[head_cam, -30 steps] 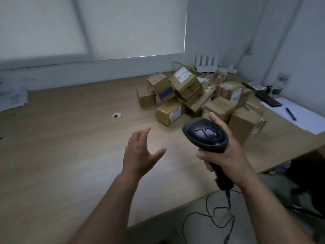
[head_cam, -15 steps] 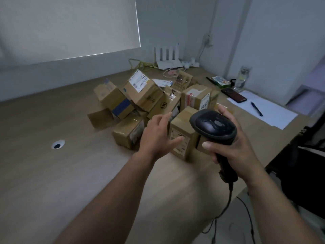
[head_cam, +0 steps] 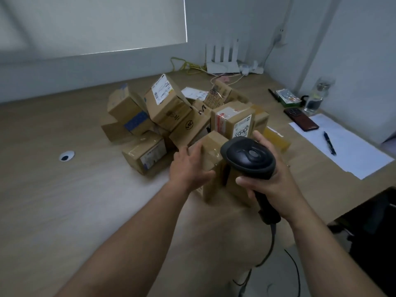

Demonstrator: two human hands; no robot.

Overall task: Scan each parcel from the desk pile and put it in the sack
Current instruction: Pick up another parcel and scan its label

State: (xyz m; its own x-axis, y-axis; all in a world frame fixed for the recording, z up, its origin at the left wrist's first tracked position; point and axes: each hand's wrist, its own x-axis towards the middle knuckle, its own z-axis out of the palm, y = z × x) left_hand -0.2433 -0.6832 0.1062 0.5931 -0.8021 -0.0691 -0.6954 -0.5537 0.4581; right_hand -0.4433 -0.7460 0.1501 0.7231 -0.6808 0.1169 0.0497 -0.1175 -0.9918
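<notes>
A pile of several brown cardboard parcels [head_cam: 169, 112] lies on the wooden desk [head_cam: 64, 211]. My left hand [head_cam: 189, 168] grips the nearest parcel [head_cam: 211, 146], a small taped brown box at the front of the pile, fingers over its top and thumb on its near side. My right hand [head_cam: 270, 183] holds a black handheld barcode scanner [head_cam: 248, 157] by its handle, its head just right of that parcel. The scanner's cable [head_cam: 272, 249] hangs down past the desk edge. No sack is in view.
A white sheet of paper [head_cam: 351, 151] with a pen [head_cam: 330, 143] lies at the right, beside a dark phone [head_cam: 301, 122] and a glass bottle [head_cam: 315, 99]. A white router [head_cam: 222, 65] and cables sit at the back. A cable hole [head_cam: 66, 156] is at the left.
My left hand reached forward from the bare desk to the pile and closed on the nearest parcel. The view swung right toward the pile. The scanner stayed in my right hand.
</notes>
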